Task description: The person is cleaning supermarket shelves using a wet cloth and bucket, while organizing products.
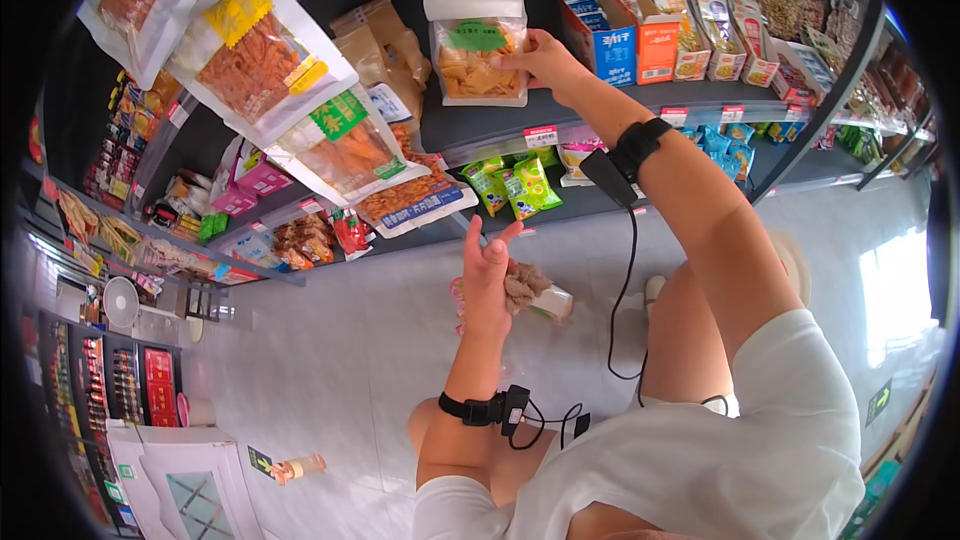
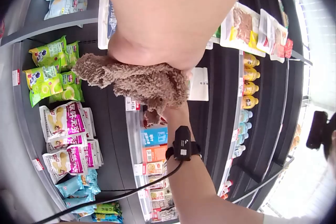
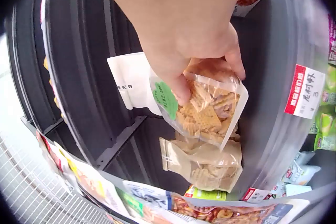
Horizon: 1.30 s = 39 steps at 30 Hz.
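The snack bag (image 1: 465,65) is on the shelf (image 1: 480,125) near the blue box (image 1: 613,55), its side pinched between the right hand's (image 1: 545,62) thumb and fingers. A light hold should spare the contents; the left hand (image 1: 487,275), gripping a brown cloth (image 1: 525,287) with two fingers outstretched, should hang clear.

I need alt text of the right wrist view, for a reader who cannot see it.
The right hand grips a clear bag of golden snacks with a green label, at a dark shelf. A tan bag is beside it, and a red and white price tag is on the shelf's edge.
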Tool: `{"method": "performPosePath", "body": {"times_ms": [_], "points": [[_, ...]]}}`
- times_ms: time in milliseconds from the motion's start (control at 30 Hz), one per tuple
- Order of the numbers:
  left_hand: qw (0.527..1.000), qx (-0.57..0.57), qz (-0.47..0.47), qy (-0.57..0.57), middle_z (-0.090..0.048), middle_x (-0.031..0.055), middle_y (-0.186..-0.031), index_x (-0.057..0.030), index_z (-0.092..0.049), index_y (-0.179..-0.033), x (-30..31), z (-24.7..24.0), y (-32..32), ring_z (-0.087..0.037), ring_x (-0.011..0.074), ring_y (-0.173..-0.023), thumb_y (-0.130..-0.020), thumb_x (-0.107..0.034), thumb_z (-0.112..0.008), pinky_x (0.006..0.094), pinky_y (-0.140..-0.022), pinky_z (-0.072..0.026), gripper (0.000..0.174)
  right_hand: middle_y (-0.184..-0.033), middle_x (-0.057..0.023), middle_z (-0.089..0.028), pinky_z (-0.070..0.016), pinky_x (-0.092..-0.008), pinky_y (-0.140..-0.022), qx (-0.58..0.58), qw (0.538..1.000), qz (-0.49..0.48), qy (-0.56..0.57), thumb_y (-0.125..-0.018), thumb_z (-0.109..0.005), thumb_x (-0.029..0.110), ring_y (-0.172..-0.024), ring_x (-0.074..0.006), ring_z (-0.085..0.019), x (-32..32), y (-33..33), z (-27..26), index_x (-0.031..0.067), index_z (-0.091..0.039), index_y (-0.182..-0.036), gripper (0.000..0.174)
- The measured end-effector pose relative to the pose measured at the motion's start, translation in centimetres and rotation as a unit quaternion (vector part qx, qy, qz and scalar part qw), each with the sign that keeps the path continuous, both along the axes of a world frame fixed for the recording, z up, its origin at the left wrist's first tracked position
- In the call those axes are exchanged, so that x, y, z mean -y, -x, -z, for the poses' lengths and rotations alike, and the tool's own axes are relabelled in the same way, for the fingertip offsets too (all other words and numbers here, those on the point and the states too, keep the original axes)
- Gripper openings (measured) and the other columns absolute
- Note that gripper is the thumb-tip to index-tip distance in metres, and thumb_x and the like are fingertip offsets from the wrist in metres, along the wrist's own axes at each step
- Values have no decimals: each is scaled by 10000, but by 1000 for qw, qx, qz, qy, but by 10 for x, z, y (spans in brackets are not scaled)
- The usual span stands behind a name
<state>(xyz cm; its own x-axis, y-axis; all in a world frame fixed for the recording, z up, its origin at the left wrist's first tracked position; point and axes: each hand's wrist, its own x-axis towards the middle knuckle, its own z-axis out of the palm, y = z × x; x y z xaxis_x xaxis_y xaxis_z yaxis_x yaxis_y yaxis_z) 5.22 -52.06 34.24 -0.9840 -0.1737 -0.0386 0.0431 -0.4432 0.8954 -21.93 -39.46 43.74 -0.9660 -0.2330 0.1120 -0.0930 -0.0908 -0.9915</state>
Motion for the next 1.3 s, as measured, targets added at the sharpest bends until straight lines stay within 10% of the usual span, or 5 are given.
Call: {"method": "performPosePath", "body": {"times_ms": [500, 733, 933, 1300], "points": [[997, 41, -59, 12, -578, 150, -1210, -93, -283, -1440, 22, 6, 14, -505, 74, -666, -935, -321, -589, 245, -595, -499, 633, -1135, -158, -573, -484, -331, -882, -10, 999, -30, -29, -654, -849, 233, -1032, -232, -585, 23, 57, 37, -45, -390, -1298, 838], [997, 53, -55, 20, -571, 149, -1208, -93, -284, -1438, 11, 5, 20, -510, 80, -679, -948, -308, -568, 246, -606, -502, 605, -1283, -296, -438, -456, -406, -971, -148, 932, 123, -307, -560, -813, 595, -1174, -398, -515, 33, 27, 44, -20, -279, -1386, 1159], [995, 64, -56, 57, -604, 110, -1174, -86, -264, -1444, 6, 15, 22, -489, 58, -722, -957, -283, -557, 229, -650, -479, 602, -1126, -194, -510, -503, -442, -842, -304, 892, 139, -304, -744, -740, 372, -1030, -371, -564, 39, -61, 58, 44, -327, -1377, 823], [994, 67, -62, 59, -622, 120, -1117, -57, -297, -1426, 3, 12, 18, -482, 42, -679, -954, -244, -567, 208, -624, -464, 574, -1007, -139, -529, -505, -423, -787, -330, 872, 209, -295, -756, -731, 338, -955, -313, -577, 64, -54, 50, 57, -505, -1068, 477]]}}
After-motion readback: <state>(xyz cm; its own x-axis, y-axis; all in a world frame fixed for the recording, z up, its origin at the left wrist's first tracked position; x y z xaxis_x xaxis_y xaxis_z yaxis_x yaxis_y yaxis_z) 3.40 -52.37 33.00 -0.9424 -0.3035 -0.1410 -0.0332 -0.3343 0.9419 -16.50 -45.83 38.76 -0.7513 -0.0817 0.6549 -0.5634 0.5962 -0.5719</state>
